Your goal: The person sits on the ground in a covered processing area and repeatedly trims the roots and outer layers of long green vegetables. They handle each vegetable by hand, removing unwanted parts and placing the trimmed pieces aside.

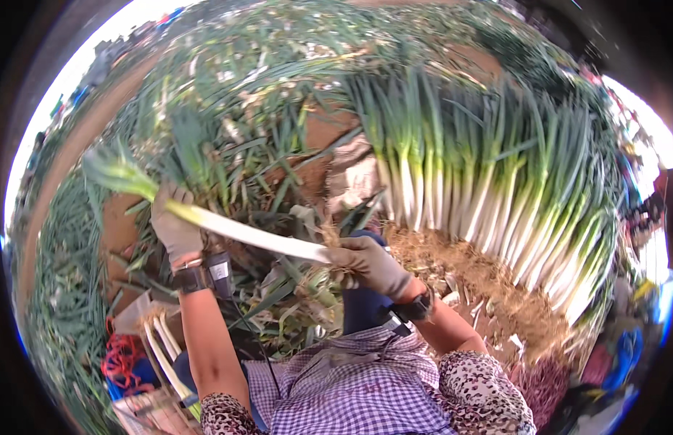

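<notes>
Both my hands hold one leek (257,238), stretched slantwise in front of me. My left hand (173,225), in a pale work glove, is closed round it near the green leaves, which are smeared by motion at the far left. At the other end my right hand (365,264), gloved too, grips the white base by the roots. Loose roots and dry skins hang around the right fingers. To the right, a long row of leeks (467,181) lies side by side, white ends toward me and dark green leaves away.
Soil and root scraps (481,283) lie before the row. Cut green leaves (271,65) cover the ground ahead and left. By my left forearm are a few leeks (162,344) in a box and red string (122,359). A blue bundle (626,359) lies at the right.
</notes>
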### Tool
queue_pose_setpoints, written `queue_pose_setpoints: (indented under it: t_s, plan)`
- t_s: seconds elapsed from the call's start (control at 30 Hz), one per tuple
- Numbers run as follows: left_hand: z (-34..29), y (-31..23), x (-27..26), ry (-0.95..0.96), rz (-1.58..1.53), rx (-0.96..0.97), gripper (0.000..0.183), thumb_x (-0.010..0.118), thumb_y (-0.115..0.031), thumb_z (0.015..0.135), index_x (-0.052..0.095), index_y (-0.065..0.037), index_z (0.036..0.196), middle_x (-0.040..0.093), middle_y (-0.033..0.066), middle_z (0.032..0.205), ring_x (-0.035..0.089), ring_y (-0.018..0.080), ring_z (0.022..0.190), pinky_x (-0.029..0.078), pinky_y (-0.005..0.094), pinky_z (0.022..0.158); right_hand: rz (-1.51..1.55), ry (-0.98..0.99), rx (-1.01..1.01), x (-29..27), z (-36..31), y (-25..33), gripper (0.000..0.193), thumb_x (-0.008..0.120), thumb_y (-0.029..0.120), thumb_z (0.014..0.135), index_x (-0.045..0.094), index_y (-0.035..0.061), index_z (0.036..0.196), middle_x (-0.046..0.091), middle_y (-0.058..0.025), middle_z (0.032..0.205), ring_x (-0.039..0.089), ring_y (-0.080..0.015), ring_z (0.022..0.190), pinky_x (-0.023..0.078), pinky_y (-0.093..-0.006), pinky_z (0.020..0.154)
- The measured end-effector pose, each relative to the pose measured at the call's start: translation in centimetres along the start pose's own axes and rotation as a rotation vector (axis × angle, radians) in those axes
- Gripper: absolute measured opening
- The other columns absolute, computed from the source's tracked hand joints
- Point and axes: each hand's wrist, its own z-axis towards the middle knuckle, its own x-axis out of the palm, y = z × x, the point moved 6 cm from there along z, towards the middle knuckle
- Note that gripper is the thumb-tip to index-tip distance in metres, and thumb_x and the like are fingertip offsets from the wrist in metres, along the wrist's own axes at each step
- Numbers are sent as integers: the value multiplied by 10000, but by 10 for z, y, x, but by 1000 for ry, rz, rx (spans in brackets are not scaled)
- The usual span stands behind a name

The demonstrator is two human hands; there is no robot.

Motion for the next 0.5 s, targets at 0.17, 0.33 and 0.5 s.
queue_pose_setpoints:
  t_s: [0.17, 0.33, 0.5]
  plan:
    - [-41, 98, 189, 440, 127, -184, 457, 620, -178, 947, 493, 35, 1331, 612, 135, 1161, 622, 246, 1007, 504, 389, 924, 323, -396, -294, -119, -57, -32, 312, 664, 298, 944, 682, -13, 962, 692, -68, 722, 638, -118, 551, 513, -218, 512]
    - [-77, 182, 173, 490, 455, -386, 487, 562, -278, 998, 471, -6, 1391, 602, 171, 1276, 640, 252, 1070, 522, 391, 932, 233, -955, -410, -252, -62, -98, 169, 673, 209, 940, 673, 41, 961, 655, -5, 726, 572, -81, 581, 440, -230, 520]
    - [-100, 212, 44, 211, 612, -646, 361, 569, -244, 992, 557, -20, 1274, 648, 102, 1106, 670, 211, 929, 552, 352, 844, -287, -1495, 77, -410, -35, -218, 274, 662, 299, 913, 726, 34, 888, 720, -110, 796, 683, -222, 663, 530, -352, 605]
